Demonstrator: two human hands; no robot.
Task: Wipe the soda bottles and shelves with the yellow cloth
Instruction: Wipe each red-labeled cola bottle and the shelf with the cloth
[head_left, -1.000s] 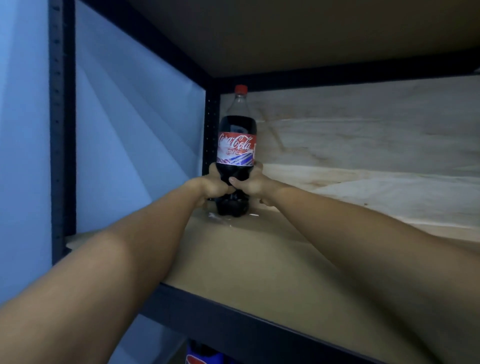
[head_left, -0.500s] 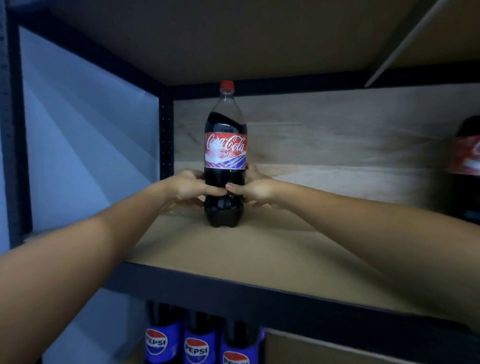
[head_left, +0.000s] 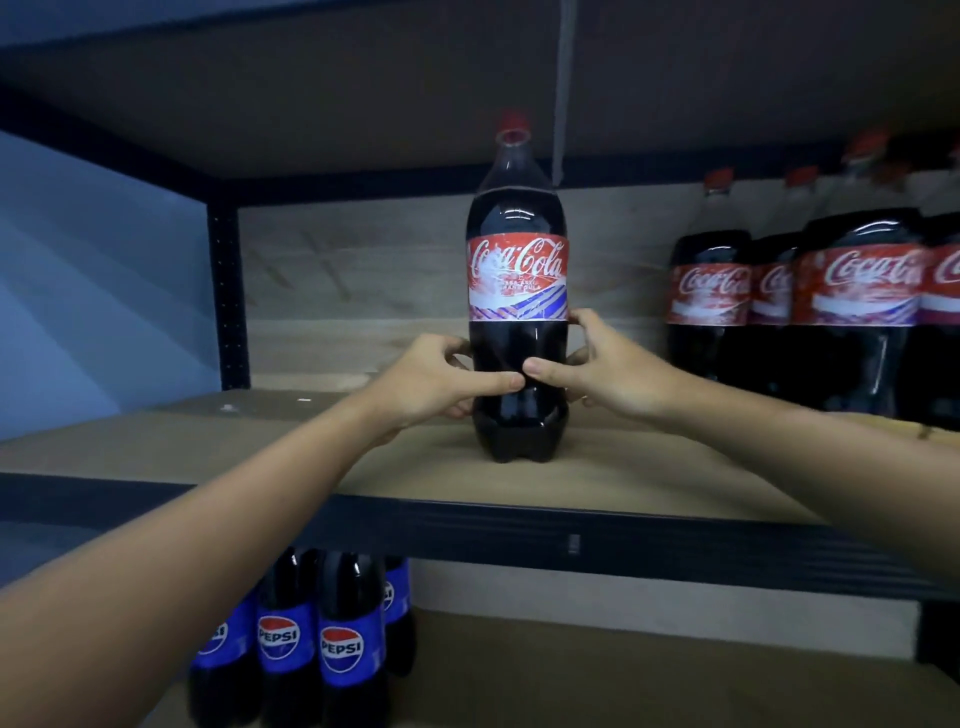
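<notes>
On the upper shelf (head_left: 249, 447), our cola bottle (head_left: 517, 332) now stands nearer the front edge and farther right than a second ago, away from the far left corner. We judge the bared corner is ready for wiping, yet no yellow cloth shows. Open board lies left; the row of cola bottles (head_left: 810, 312) crowds the right. Our left hand (head_left: 436, 382) and right hand (head_left: 605, 369) each grip the bottle's lower body, thumbs nearly meeting.

The Coca-Cola bottle (head_left: 517, 312) is glossy clear plastic with a worn label, standing on a matt brown board shelf (head_left: 260, 441) edged in dark matt metal frame (head_left: 519, 535).
</notes>
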